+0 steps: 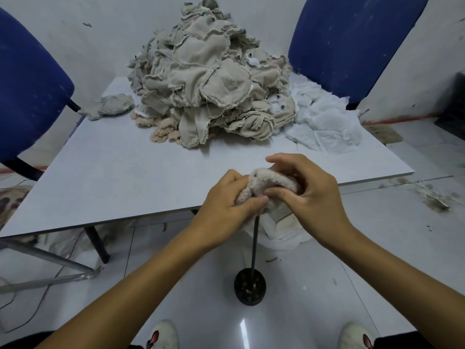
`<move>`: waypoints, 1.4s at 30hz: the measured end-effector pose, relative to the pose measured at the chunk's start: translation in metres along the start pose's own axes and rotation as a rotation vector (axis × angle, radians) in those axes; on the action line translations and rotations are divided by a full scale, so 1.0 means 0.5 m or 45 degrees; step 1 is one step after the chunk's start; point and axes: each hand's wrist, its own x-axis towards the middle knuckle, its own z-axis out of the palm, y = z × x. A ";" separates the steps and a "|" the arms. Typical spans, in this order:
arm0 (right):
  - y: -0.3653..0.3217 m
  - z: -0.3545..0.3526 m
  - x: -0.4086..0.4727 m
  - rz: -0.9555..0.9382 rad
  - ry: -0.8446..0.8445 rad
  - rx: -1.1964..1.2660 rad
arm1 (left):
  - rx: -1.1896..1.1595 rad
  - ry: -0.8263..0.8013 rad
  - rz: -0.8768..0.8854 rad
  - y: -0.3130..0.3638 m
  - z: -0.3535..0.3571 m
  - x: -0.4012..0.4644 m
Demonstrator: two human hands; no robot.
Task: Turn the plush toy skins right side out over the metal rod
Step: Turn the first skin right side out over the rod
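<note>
- I am holding one fluffy toy skin [266,183] on top of the metal rod [254,244], just in front of the table [113,172].
- My left hand [226,205] grips the left side of the skin, with my thumb pressed on the fluff.
- My right hand [312,195] grips the right side, with my fingers curled over the top and my thumb under.
- The fur side shows on this skin, so I think it is mostly turned the right way now. I cannot tell if every bit is out, because my hands hide some of it.
- The rod stands up from a round black base [249,288] on the floor, near the front edge of the table.
- The big pile of skins [201,84] sits at the back of the table. They show their flat, plain side, so I think they are not yet turned. There are too many to count.
- So I think a lot of work is left.
- A heap of white fluffy cloth [324,122] lies on the table, just to the right of the pile.
- One small gray piece [113,105] lies on the table, a bit to the left of the pile.
- Two blue chairs stand by the table: one chair [27,79] at its left side and one chair [352,39] behind its back right corner.
- I count two hands, one rod, one table and two chairs.
</note>
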 end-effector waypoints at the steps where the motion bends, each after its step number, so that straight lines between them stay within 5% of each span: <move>1: 0.000 -0.003 0.001 -0.006 0.042 0.038 | 0.000 0.107 0.087 0.000 0.001 0.001; 5: 0.005 -0.001 -0.003 -0.089 0.061 -0.051 | 0.240 0.282 0.288 -0.011 0.001 0.007; 13: 0.031 0.036 -0.017 0.114 -0.067 -0.115 | 0.305 -0.071 -0.119 -0.021 -0.001 0.007; 18: 0.029 0.037 -0.018 0.044 -0.088 -0.182 | 0.303 -0.143 -0.086 -0.026 -0.005 0.006; 24: 0.036 0.007 -0.010 -0.061 0.037 -0.240 | 0.083 0.210 0.156 -0.003 0.016 0.016; 32: 0.029 0.024 -0.027 0.012 -0.201 -0.365 | 0.265 -0.102 -0.010 -0.027 -0.006 0.011; 38: 0.026 0.022 -0.017 0.073 -0.325 -0.412 | 0.302 -0.105 -0.007 -0.030 -0.003 0.003; 42: 0.010 0.016 -0.014 0.086 -0.156 -0.295 | 0.181 0.107 0.136 -0.025 -0.004 0.000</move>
